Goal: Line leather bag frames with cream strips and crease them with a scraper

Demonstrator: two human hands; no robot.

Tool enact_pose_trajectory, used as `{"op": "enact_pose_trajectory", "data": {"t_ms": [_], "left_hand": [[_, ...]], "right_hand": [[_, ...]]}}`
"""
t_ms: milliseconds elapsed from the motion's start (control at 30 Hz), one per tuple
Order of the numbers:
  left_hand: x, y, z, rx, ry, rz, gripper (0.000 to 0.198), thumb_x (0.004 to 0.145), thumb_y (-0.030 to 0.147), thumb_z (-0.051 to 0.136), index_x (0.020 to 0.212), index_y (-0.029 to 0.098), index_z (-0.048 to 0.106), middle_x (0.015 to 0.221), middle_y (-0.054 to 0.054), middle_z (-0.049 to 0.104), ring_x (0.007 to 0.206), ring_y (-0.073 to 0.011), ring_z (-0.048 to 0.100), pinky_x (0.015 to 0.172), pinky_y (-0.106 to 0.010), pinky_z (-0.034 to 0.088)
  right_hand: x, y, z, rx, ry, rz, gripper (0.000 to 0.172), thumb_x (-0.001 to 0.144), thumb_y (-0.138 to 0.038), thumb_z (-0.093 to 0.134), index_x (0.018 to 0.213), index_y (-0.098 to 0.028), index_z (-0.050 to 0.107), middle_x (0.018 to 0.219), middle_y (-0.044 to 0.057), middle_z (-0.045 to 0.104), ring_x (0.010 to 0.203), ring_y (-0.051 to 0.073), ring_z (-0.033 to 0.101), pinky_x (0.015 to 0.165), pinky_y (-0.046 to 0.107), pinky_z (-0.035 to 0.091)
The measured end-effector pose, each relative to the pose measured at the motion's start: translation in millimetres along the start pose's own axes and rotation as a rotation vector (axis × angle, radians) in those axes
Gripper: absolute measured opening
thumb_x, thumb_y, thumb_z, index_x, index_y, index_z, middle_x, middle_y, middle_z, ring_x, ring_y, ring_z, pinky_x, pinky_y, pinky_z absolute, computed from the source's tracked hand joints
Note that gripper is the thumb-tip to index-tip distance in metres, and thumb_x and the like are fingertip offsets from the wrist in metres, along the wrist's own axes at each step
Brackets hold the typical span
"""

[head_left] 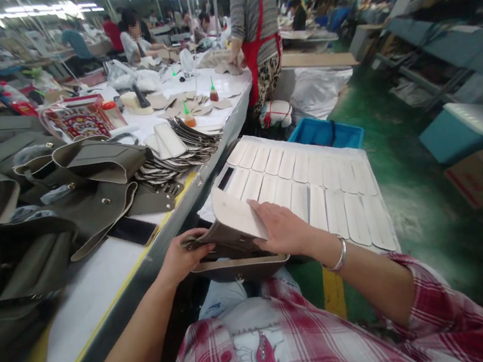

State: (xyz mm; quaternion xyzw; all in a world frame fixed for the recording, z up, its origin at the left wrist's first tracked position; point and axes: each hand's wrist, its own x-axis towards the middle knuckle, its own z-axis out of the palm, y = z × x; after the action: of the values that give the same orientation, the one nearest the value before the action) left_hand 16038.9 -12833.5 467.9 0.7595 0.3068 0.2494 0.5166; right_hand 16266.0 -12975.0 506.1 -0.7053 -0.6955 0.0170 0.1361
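Observation:
In front of my chest I hold a stack of flat olive leather pieces (214, 242) with a pale cream-faced piece (237, 214) lying on top. My left hand (184, 255) grips the stack's left edge, fingers curled round it. My right hand (281, 226) lies over the top piece, fingers closed on its right side. A silver bangle sits on my right wrist. Just beyond the stack, a board (368, 154) carries rows of the same cream strips laid side by side.
The long worktable (103, 284) on my left carries olive bag parts (98, 183), a fanned pile of strips (174, 148), a black phone (134, 229) and small glue bottles (189, 116). A person in a red apron (254, 35) stands at its far end. A blue bin (327, 133) and boxes stand on the green floor.

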Motion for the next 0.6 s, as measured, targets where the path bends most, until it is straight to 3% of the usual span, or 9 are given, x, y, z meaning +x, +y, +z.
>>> {"op": "enact_pose_trajectory", "data": {"t_ms": [133, 233, 367, 467, 600], "left_hand": [[-5.5, -18.4, -11.4, 0.2, 0.118, 0.063, 0.044, 0.065, 0.038, 0.069, 0.104, 0.021, 0.061, 0.108, -0.005, 0.063, 0.103, -0.0236, 0.056, 0.095, -0.04, 0.04], [-12.8, -31.0, -19.8, 0.243, 0.135, 0.087, 0.043, 0.068, 0.037, 0.066, 0.107, 0.021, 0.059, 0.116, -0.006, 0.058, 0.112, -0.0234, 0.05, 0.101, -0.041, 0.035], [-19.8, -48.5, -19.1, 0.123, 0.16, 0.021, 0.041, 0.071, 0.033, 0.061, 0.109, 0.018, 0.057, 0.116, -0.008, 0.058, 0.11, -0.0225, 0.052, 0.1, -0.041, 0.036], [-21.7, -59.6, -17.1, -0.01, 0.211, -0.057, 0.044, 0.07, 0.029, 0.061, 0.111, 0.016, 0.055, 0.116, -0.01, 0.059, 0.11, -0.0223, 0.053, 0.098, -0.04, 0.038], [-26.8, -63.0, -17.8, -0.194, 0.315, -0.157, 0.04, 0.075, 0.035, 0.056, 0.109, 0.014, 0.056, 0.114, -0.011, 0.059, 0.108, -0.0215, 0.054, 0.096, -0.037, 0.039]], "right_hand": [[-11.3, 9.0, 12.9, -0.259, 0.028, -0.091, 0.083, 0.069, -0.048, 0.054, 0.136, -0.006, 0.027, 0.101, 0.016, 0.052, 0.09, 0.028, 0.046, 0.086, 0.043, 0.03], [-12.6, 8.1, 21.7, -0.289, 0.01, -0.139, 0.085, 0.071, -0.052, 0.052, 0.137, -0.006, 0.025, 0.101, 0.016, 0.052, 0.088, 0.026, 0.045, 0.08, 0.039, 0.033], [0.8, -8.6, 37.4, -0.212, 0.002, -0.259, 0.095, 0.067, -0.061, 0.054, 0.14, -0.01, 0.02, 0.106, 0.016, 0.05, 0.088, 0.027, 0.046, 0.077, 0.038, 0.035], [8.6, -14.7, 47.3, -0.183, -0.031, -0.342, 0.086, 0.07, -0.061, 0.053, 0.14, -0.02, 0.024, 0.111, 0.015, 0.048, 0.089, 0.027, 0.047, 0.076, 0.038, 0.036], [6.9, -0.2, 48.0, -0.202, -0.103, -0.41, 0.075, 0.076, -0.064, 0.046, 0.138, -0.025, 0.03, 0.11, 0.016, 0.047, 0.089, 0.026, 0.049, 0.074, 0.037, 0.039]]}}
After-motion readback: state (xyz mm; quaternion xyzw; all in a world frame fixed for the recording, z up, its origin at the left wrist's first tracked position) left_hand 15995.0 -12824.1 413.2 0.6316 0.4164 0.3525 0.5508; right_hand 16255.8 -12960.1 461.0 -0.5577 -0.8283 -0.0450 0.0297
